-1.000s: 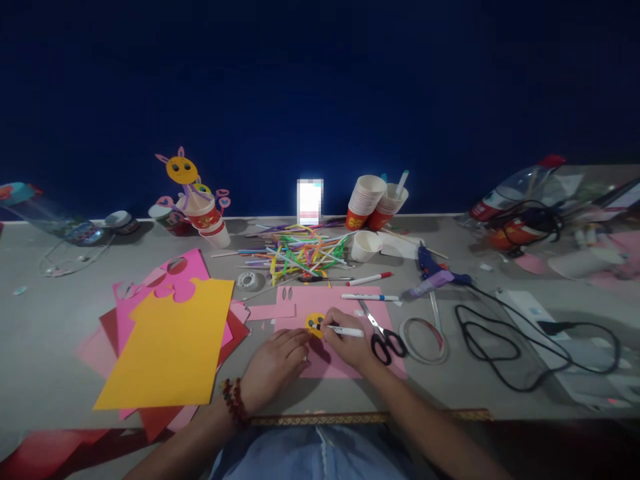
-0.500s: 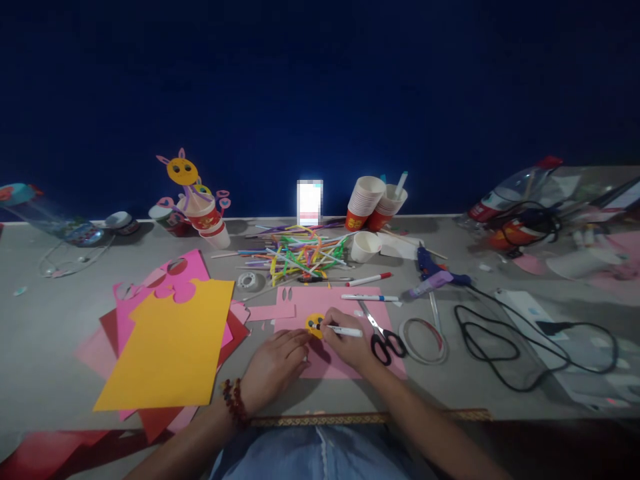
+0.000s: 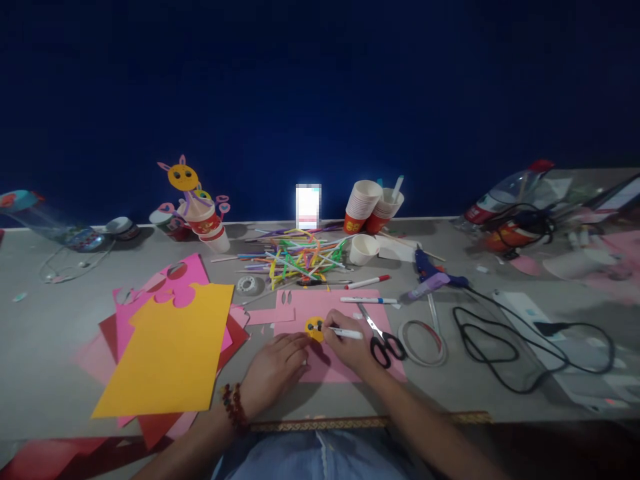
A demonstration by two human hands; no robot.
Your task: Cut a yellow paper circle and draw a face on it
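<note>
A small round yellow paper face (image 3: pixel 315 330) with dark eyes lies on a pink paper sheet (image 3: pixel 350 373). My right hand (image 3: pixel 346 340) is closed around a white marker (image 3: pixel 347 333), its tip over the face by the right eye. Flat on the sheet rests my left hand (image 3: pixel 280 363), fingers stretched out, their tips at the face's left edge. To the right of my right hand are black-handled scissors (image 3: pixel 383 340). A blue marker (image 3: pixel 369 301) lies above them, and two small grey leaf-shaped cutouts (image 3: pixel 286 297) sit at the sheet's top left.
Yellow card (image 3: pixel 170 360) covers pink and red sheets at left. Pipe cleaners (image 3: pixel 305 257) lie piled behind the sheet, near stacked paper cups (image 3: pixel 361 207). A finished paper figure (image 3: pixel 183 177) stands in cups. At right are a tape roll (image 3: pixel 423 343), glue gun (image 3: pixel 430 270) and black cord (image 3: pixel 490 373).
The marker in my right hand has shifted slightly over the yellow face. My left hand stays in place, and the whole view has tilted a little.
</note>
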